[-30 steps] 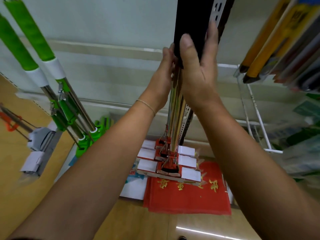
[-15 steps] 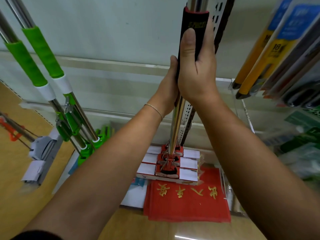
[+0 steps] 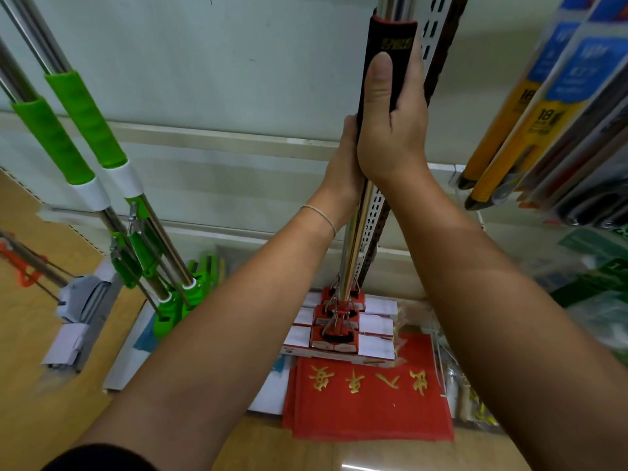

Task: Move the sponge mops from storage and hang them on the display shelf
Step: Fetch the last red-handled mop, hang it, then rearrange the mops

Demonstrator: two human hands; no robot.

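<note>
Up against the slotted upright point(image 3: 430, 32) of the display shelf, both hands hold a bundle of red-headed sponge mops upright: the right hand point(image 3: 390, 130) is wrapped round the black foam grip point(image 3: 380, 62), thumb laid along it, and the left hand point(image 3: 343, 164) curls round the steel poles point(image 3: 353, 246) just behind. The mop heads point(image 3: 339, 326) hang low over red mats point(image 3: 370, 399) on the floor. To hang them well, I would keep the poles vertical and close to the upright, lift steadily and feel for the hook – the top end is out of view, so I cannot tell whether it has caught. At the left, green-handled mops point(image 3: 85, 117) already hang; packaged goods point(image 3: 543, 107) crowd the right edge, against a pale back panel point(image 3: 221, 62) and wood-look floor point(image 3: 30, 334).
</note>
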